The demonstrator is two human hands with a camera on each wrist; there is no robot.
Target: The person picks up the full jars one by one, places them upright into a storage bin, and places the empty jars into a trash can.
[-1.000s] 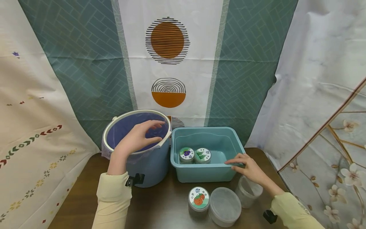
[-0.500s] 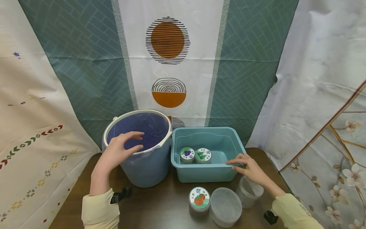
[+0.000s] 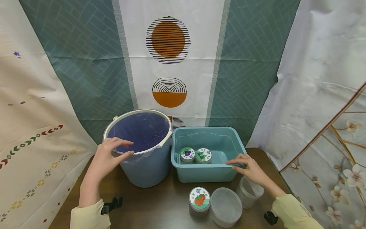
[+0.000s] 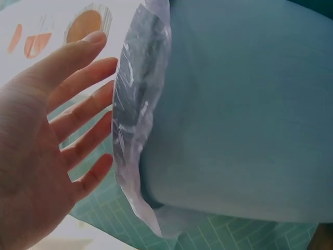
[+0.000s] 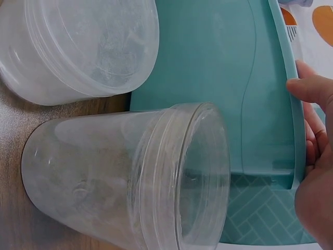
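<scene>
The left hand (image 3: 107, 155) has its fingers loosely parted, holding nothing, just beside the bucket (image 3: 148, 175), whose liner (image 4: 138, 88) is nearest their tips. The right hand (image 3: 251, 168) pinches the near rim of the tub (image 3: 206, 175). Left of those fingers, inside it, sit a purple-print jar (image 3: 187, 154) and a green-print jar (image 3: 203, 155). Nearer the person than those fingers, on the tabletop (image 3: 154, 206), stands an open jar (image 3: 246, 195).
</scene>
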